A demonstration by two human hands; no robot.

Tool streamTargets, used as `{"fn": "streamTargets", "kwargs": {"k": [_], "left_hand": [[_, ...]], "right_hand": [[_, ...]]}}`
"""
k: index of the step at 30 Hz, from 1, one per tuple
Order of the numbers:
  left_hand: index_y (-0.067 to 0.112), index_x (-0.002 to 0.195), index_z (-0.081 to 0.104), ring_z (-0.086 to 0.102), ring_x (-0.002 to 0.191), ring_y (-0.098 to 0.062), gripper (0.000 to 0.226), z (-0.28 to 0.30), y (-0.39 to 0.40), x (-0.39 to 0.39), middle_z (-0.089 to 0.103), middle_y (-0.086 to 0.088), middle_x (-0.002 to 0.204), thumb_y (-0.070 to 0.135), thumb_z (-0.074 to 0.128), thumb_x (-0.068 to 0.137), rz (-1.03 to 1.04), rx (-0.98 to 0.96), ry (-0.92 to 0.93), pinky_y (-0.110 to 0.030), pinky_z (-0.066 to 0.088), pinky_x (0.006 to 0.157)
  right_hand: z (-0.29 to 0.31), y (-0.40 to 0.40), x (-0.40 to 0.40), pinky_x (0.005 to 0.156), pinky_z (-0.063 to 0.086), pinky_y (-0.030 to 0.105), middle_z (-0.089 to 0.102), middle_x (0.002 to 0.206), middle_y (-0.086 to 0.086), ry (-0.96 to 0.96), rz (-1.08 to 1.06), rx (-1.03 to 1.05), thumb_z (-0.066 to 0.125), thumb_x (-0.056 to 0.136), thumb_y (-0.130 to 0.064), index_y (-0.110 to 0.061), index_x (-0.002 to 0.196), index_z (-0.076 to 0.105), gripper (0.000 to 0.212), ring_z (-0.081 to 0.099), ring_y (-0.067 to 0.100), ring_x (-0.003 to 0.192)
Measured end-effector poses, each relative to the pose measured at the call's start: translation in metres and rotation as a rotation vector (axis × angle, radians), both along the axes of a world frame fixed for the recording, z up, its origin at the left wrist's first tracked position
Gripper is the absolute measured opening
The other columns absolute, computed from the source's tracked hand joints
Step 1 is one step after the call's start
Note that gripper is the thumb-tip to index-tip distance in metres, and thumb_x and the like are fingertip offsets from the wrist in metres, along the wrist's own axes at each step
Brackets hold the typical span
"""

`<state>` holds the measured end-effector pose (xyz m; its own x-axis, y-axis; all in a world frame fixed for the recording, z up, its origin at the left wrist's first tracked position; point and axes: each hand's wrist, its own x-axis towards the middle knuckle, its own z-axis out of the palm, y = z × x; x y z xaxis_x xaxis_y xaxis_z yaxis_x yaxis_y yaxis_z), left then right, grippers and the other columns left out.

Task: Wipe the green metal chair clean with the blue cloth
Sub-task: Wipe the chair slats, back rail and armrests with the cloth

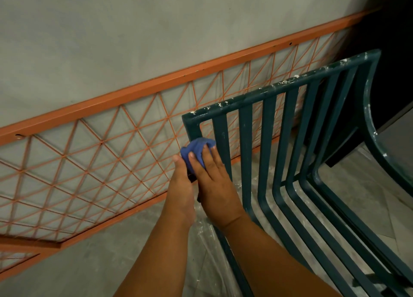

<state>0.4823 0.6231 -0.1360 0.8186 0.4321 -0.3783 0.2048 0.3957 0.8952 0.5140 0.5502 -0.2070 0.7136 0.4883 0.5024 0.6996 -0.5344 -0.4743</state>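
The green metal chair (pixel 288 127) with slatted back and seat stands at the right, its top rail flecked with white specks. The bunched blue cloth (pixel 194 149) is pressed against the left upright of the chair back, just below the top corner. My right hand (pixel 214 180) lies over the cloth with its fingers spread on it. My left hand (pixel 182 185) wraps around the same upright from the left, its thumb touching the cloth. The part of the post under both hands is hidden.
An orange metal frame with wire lattice (pixel 107 140) leans along the grey wall (pixel 134 28) behind the chair. Clear plastic sheeting (pixel 207 247) covers the tiled floor beneath. A dark object (pixel 391 40) stands at the far right.
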Motion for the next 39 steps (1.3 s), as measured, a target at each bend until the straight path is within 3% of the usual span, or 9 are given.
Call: {"fn": "streamTargets", "kwargs": {"k": [4,9,13,20,27,30,32,36,39], "left_hand": [[0.031,0.105,0.062,0.066,0.085,0.006,0.040,0.000,0.000,-0.001,0.073,0.016,0.088,0.045,0.025,0.101,0.029,0.003,-0.010,-0.017,0.045,0.073],[0.016,0.132,0.049,0.055,0.085,0.002,0.037,-0.005,0.003,0.003,0.059,0.012,0.102,0.029,0.033,0.102,0.027,0.052,0.053,-0.016,0.043,0.073],[0.012,0.126,0.053,0.065,0.086,-0.007,0.038,-0.007,0.008,0.010,0.065,-0.003,0.105,-0.005,0.043,0.094,-0.048,0.180,0.000,-0.022,0.055,0.076],[0.025,0.113,0.052,0.061,0.086,-0.010,0.043,-0.011,0.006,0.013,0.062,0.007,0.094,-0.010,0.053,0.088,-0.025,0.270,0.016,-0.037,0.050,0.078],[0.035,0.099,0.052,0.059,0.066,-0.004,0.038,-0.013,0.003,0.008,0.061,0.000,0.083,0.000,0.060,0.087,-0.025,0.462,0.061,-0.008,0.046,0.052],[0.029,0.097,0.054,0.057,0.070,-0.013,0.031,-0.014,0.004,0.013,0.060,-0.006,0.085,0.000,0.060,0.088,0.007,0.440,0.058,-0.006,0.043,0.050],[0.026,0.098,0.056,0.058,0.067,-0.004,0.030,-0.014,0.004,0.013,0.060,-0.003,0.084,-0.002,0.060,0.087,0.023,0.394,0.072,-0.009,0.045,0.054],[0.026,0.120,0.056,0.061,0.098,-0.010,0.037,-0.020,0.008,0.002,0.065,0.008,0.108,0.007,0.061,0.088,-0.006,0.379,0.131,-0.020,0.048,0.074],[0.020,0.133,0.047,0.050,0.108,-0.010,0.041,-0.024,0.011,-0.002,0.054,0.003,0.124,0.004,0.049,0.096,0.054,0.266,0.183,-0.023,0.040,0.084]], "right_hand": [[0.044,0.020,0.013,0.116,0.020,0.046,0.016,0.156,0.005,-0.165,-0.018,0.101,0.058,0.089,-0.002,-0.014,0.145,0.030,0.064,0.006,0.027,0.146],[0.089,0.038,0.043,0.114,0.022,0.050,0.052,0.140,0.009,-0.374,-0.057,-0.033,0.050,0.081,-0.010,-0.017,0.124,0.063,0.045,0.038,0.031,0.135],[0.108,0.026,0.060,0.111,0.025,0.049,0.062,0.117,0.008,-0.339,0.018,-0.128,0.052,0.073,-0.025,-0.017,0.106,0.069,0.038,0.052,0.030,0.110],[0.154,0.039,0.075,0.089,0.037,0.045,0.047,0.072,0.000,-0.011,-0.093,-0.384,0.032,0.083,-0.041,-0.019,0.085,0.054,0.031,0.050,0.026,0.078],[0.160,0.040,0.085,0.068,0.035,0.034,0.054,0.082,0.001,-0.113,0.159,-0.581,0.043,0.091,-0.043,-0.020,0.103,0.059,0.030,0.052,0.024,0.077],[0.163,0.043,0.092,0.067,0.037,0.034,0.053,0.080,-0.001,0.060,0.081,-0.567,0.045,0.089,-0.048,-0.020,0.099,0.059,0.033,0.050,0.022,0.076],[0.159,0.051,0.081,0.068,0.035,0.036,0.047,0.075,0.002,-0.107,-0.039,-0.658,0.046,0.089,-0.043,-0.019,0.093,0.059,0.028,0.046,0.025,0.072],[0.132,0.038,0.059,0.088,0.040,0.054,0.056,0.089,0.011,-0.491,0.000,-0.728,0.047,0.086,-0.013,-0.012,0.093,0.063,0.017,0.053,0.035,0.089],[0.116,0.029,0.058,0.110,0.019,0.063,0.057,0.113,0.014,-0.672,0.061,-0.765,0.031,0.090,-0.007,-0.009,0.104,0.062,0.035,0.048,0.039,0.116]]}}
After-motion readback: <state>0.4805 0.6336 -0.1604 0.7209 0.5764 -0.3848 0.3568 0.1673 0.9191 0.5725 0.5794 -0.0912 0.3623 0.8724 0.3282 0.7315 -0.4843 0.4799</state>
